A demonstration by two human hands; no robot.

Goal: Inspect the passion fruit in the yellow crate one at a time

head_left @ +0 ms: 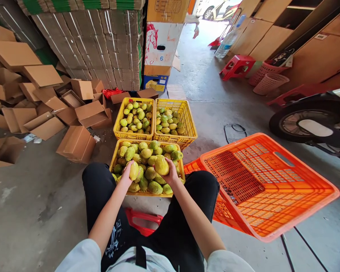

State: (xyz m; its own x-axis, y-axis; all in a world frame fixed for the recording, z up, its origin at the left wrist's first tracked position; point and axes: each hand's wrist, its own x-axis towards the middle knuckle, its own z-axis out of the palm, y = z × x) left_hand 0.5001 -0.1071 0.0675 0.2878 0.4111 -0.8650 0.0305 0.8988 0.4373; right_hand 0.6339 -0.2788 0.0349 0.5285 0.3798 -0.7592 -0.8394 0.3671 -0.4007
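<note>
My left hand [127, 173] is closed round a small yellow fruit [134, 171], which looks like a papaya. A larger, rounder yellow-green papaya [161, 165] is in my right hand [172, 172], its fingers wrapped round the right side. Both hands are above the near yellow crate [112, 160], which stands between my knees and is filled with green and yellow papayas [155, 187]. Two more yellow crates stand just behind it. The back left crate [133, 137] is full of smaller fruit, while the back right crate [190, 126] holds fruit toward its left side.
A large orange crate [272, 189] stands by my right knee, with a motorcycle wheel [308, 121] beyond it. Loose cardboard boxes [76, 143] are heaped at left. Bundled flat cartons [87, 49] rise behind the crates. Another person's hand [196, 31] shows near the doorway.
</note>
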